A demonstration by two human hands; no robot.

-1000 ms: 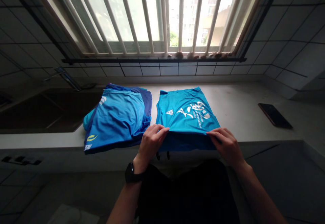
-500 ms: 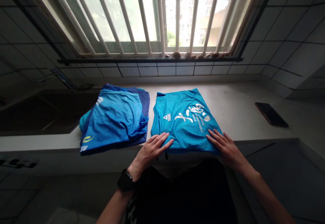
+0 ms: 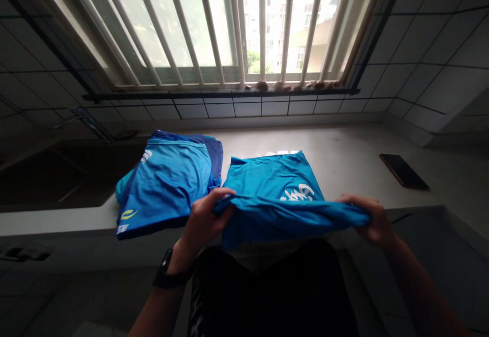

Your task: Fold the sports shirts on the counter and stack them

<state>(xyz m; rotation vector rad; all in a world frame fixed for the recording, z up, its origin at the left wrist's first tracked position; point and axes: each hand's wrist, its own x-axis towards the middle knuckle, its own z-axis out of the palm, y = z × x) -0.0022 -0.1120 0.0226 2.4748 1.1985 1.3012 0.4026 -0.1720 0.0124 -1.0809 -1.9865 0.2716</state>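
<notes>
A teal-blue T-shirt (image 3: 263,174) with white lettering lies partly on the counter, its near part lifted up off the surface. My left hand (image 3: 208,217), with a dark watch on the wrist, is closed on the near left corner of the shirt. At the near right corner, my right hand (image 3: 372,220) grips the fabric. The raised edge stretches between both hands and covers much of the print. To the left, a stack of folded blue clothes (image 3: 171,179) sits close to my left hand, overhanging the counter's front edge slightly.
A dark phone (image 3: 404,171) lies on the light countertop (image 3: 351,159) at the right. A sink (image 3: 69,174) with a metal faucet (image 3: 91,123) is at the left. Behind the counter is a barred window (image 3: 229,31) with small round objects (image 3: 263,86) along its sill.
Both hands were resting flat on the shirt's near part. Now they hold its near corners and have raised that edge, folding it over part of the lettering.
</notes>
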